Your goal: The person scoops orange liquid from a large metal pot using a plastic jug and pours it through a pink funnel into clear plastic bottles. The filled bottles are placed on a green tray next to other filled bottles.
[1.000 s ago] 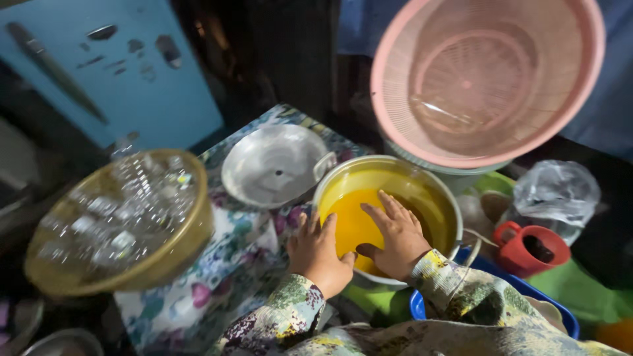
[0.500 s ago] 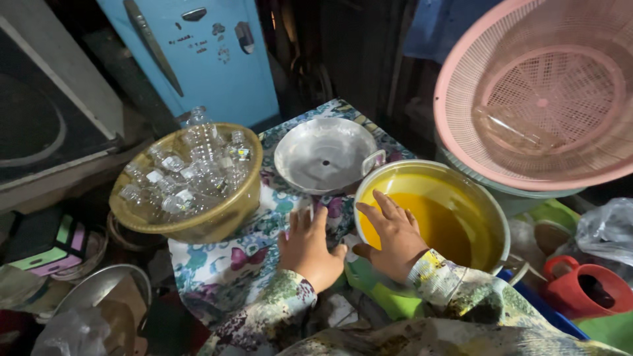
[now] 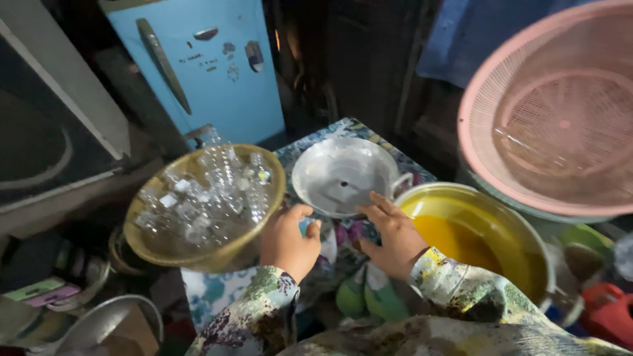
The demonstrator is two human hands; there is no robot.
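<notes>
Two hands reach out over a small table with a flowery cloth (image 3: 217, 296). The left hand (image 3: 288, 240) is at about 7 o'clock from the silver metal dish (image 3: 339, 175), and its fingers are curled a little with the thumb sticking out — it holds nothing, and it sits just beside the rim of the yellow basket of clear glasses (image 3: 204, 204). The right hand (image 3: 394, 237) is at about 5 o'clock from the dish. Its fingers are spread apart and flat, and the tips touch or almost touch the dish's near rim; I cannot tell which. The silver metal dish sits in the middle of the table, right side up and empty, with a small handle at 3 o'clock. At 4 o'clock from it stands a big pot with yellow liquid (image 3: 475, 240), very close to the right wrist. Up at 2 o'clock a pink plastic strainer (image 3: 560, 132) leans over the pot. A blue fridge (image 3: 211, 72) stands far back at 11 o'clock. To pick up the dish well, I think both hands should slide under the rim on opposite sides, at 9 and 3 o'clock, and lift it straight and level. The right arm should stay high so the sleeve does not dip into the yellow liquid — and the left hand should not bump the basket, since glasses could tip and break.
</notes>
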